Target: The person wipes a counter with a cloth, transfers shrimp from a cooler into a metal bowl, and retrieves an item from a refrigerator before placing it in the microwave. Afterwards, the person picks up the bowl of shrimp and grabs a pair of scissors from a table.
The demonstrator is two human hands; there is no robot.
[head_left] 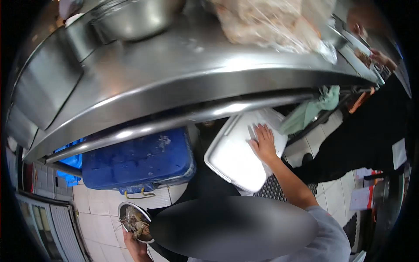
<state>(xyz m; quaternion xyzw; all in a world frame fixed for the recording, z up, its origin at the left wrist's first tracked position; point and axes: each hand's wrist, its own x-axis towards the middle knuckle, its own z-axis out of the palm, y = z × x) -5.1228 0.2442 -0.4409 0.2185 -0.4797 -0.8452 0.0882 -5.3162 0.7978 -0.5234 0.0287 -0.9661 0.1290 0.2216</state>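
Observation:
Low at the left, my left hand (136, 248) grips a round metal bowl (121, 210) by its side. Inside the bowl lies a small heap of what look like raw prawns (136, 222), long feelers poking over the rim. My right hand (264, 145) lies flat on the white lid (235, 150) of a box under the counter, fingers stretched out and slightly apart. Part of the lid's far edge is hidden beneath the counter rail.
A steel counter (174, 65) with a front rail (192, 118) spans the view, carrying a bagged bundle (270, 22) and metal bowl (139, 19). Below are a blue cooler (135, 159) and green cloth (312, 111). Another person's dark-clothed leg (349, 139) stands right.

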